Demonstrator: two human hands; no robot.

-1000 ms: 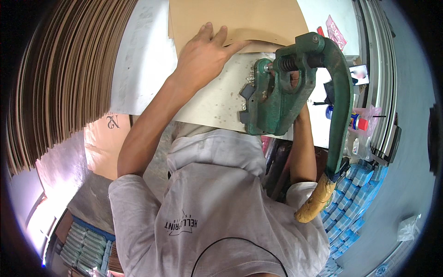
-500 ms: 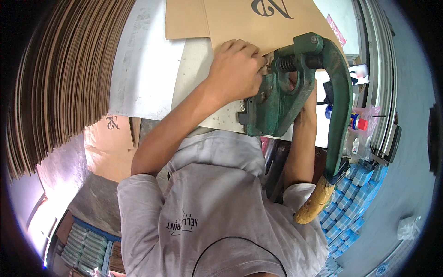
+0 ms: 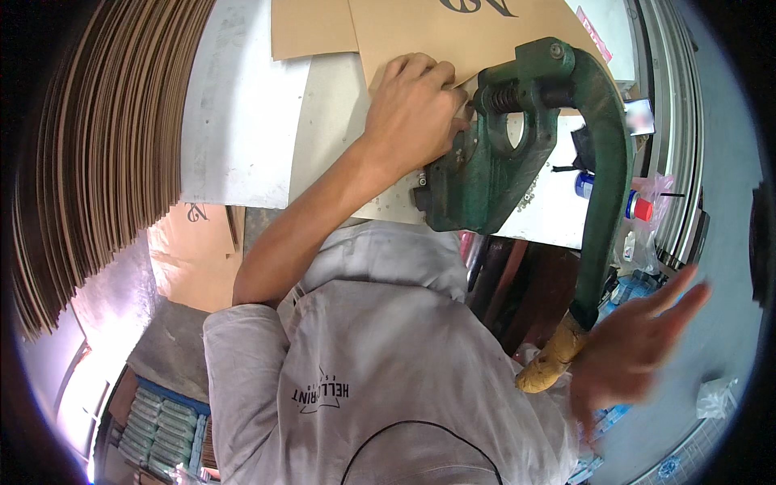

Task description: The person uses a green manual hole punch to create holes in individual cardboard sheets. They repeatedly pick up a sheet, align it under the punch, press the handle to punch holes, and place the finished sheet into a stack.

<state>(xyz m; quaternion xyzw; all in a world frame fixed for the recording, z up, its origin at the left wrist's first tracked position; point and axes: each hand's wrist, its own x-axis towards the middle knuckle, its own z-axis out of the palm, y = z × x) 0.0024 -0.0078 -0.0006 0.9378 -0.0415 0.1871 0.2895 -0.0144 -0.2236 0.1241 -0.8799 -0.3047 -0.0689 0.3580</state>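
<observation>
Where the left hand (image 3: 416, 105) meets the card (image 3: 477, 32), its fingers (image 3: 420, 69) curl down and press the brown sheet's lower corner against the press (image 3: 493, 162), with nothing enclosed in them. The card lies flat on the white table (image 3: 242, 121), its corner tucked under the head of the green cast-iron press, and a second card (image 3: 311, 28) lies just beside it to the left. The right hand (image 3: 638, 343), blurred, hangs open with fingers (image 3: 683, 295) spread, beside but not gripping the tan-wrapped handle (image 3: 554, 360) at the low end of the press's long curved lever (image 3: 606, 186). Small bottles (image 3: 638, 206) stand on the table right of the press. A tall stack of cards (image 3: 105, 153) on edge fills the left side.
</observation>
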